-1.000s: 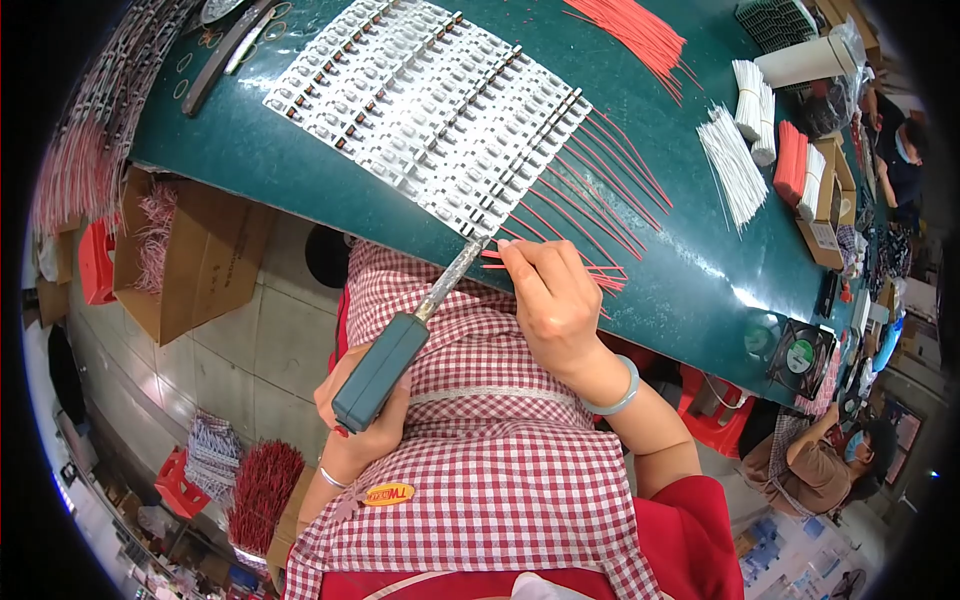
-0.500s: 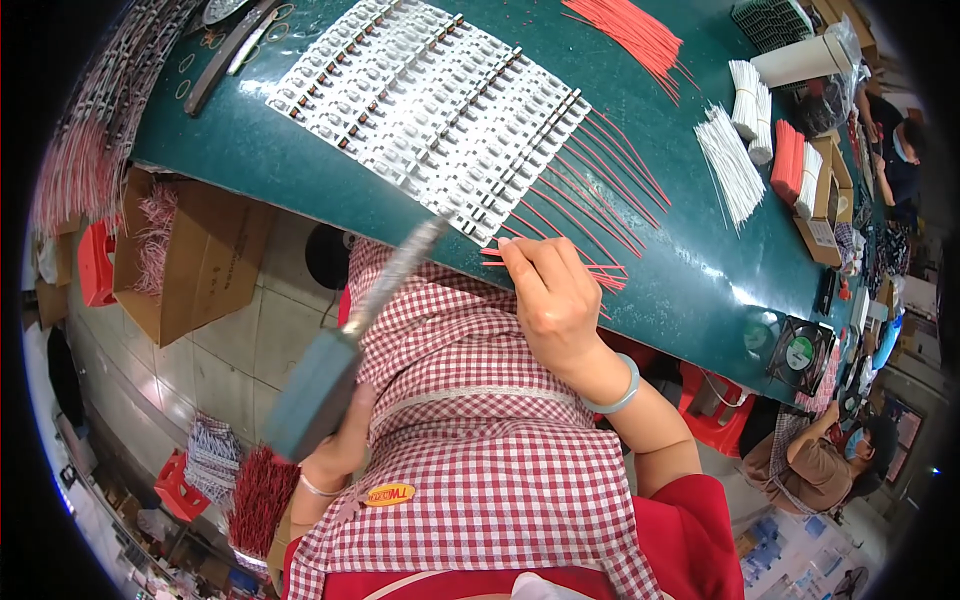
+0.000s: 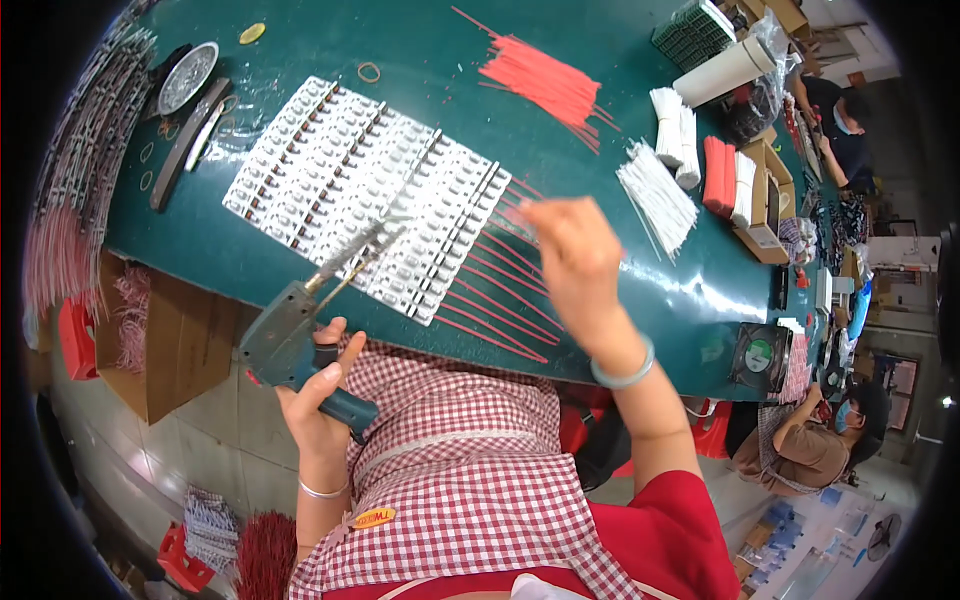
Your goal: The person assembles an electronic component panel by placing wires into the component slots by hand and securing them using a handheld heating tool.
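My hands are apart: the left hand [image 3: 318,415] grips a soldering gun [image 3: 278,338] by its handle — likely weighty, safe to hold only there. The right hand [image 3: 580,258] is blurred; I can't tell if it pinches anything. Left of it, red wires [image 3: 498,341] fan from the white board [image 3: 362,175] — light, bendy, best pinched near their ends. A badge [image 3: 375,518] near my left wrist bears print.

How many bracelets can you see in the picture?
2: a thick pale bracelet on the wrist of the right hand, and a thin silvery bracelet on the wrist of the left hand. More may be hidden on the other people.
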The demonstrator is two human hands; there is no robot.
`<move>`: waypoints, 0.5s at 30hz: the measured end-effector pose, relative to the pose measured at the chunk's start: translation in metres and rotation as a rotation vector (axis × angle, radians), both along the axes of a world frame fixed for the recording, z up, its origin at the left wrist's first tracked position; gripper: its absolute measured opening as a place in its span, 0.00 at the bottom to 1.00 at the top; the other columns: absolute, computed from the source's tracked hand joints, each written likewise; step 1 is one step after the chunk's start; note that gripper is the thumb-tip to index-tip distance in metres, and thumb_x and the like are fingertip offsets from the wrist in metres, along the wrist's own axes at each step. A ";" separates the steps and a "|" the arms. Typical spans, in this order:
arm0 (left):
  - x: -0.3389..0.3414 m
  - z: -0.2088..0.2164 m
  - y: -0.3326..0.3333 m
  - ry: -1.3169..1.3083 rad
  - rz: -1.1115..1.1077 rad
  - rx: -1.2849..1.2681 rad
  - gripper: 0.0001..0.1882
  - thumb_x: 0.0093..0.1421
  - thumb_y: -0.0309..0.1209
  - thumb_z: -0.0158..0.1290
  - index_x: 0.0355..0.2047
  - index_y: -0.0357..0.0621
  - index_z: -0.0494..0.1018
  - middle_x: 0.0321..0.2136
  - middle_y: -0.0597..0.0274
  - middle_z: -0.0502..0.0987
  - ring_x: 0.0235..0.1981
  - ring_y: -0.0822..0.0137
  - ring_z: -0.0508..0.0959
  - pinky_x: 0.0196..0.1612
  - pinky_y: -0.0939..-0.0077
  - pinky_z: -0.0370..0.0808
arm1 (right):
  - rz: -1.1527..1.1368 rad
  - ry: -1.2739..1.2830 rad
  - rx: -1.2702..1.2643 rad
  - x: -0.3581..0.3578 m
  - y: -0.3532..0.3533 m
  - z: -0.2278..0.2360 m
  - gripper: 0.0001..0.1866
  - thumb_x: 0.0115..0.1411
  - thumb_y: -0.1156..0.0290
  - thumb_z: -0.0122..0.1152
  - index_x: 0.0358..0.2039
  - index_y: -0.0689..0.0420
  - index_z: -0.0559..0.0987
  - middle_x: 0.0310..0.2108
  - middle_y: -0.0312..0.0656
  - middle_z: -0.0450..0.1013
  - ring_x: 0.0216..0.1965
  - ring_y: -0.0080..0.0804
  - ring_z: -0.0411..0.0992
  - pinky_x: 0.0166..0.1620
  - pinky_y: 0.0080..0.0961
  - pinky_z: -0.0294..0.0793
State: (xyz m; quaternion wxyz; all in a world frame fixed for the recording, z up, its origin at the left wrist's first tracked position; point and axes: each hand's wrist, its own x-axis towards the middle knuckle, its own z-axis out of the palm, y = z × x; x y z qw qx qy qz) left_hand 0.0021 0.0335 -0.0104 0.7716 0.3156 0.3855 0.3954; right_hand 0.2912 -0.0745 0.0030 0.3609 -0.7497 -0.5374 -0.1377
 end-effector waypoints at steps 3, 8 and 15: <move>0.016 -0.002 -0.002 -0.056 -0.026 -0.039 0.36 0.50 0.15 0.54 0.62 0.33 0.63 0.46 0.46 0.75 0.59 0.46 0.75 0.62 0.37 0.75 | -0.069 -0.106 -0.049 0.073 0.028 -0.014 0.08 0.57 0.81 0.66 0.37 0.59 0.86 0.33 0.44 0.80 0.36 0.42 0.78 0.39 0.34 0.78; 0.037 0.000 -0.002 -0.033 -0.047 -0.034 0.31 0.51 0.19 0.58 0.57 0.40 0.67 0.45 0.52 0.75 0.62 0.47 0.72 0.65 0.37 0.73 | 0.077 -0.135 -0.070 0.140 0.073 -0.042 0.08 0.56 0.76 0.67 0.37 0.58 0.85 0.34 0.41 0.79 0.39 0.41 0.76 0.42 0.35 0.77; 0.047 -0.003 -0.001 0.004 -0.058 -0.085 0.33 0.51 0.19 0.58 0.60 0.41 0.66 0.47 0.53 0.75 0.62 0.48 0.72 0.65 0.36 0.72 | -0.018 -0.094 -0.087 0.137 0.044 -0.009 0.17 0.50 0.79 0.72 0.42 0.57 0.85 0.40 0.40 0.78 0.44 0.43 0.75 0.47 0.35 0.77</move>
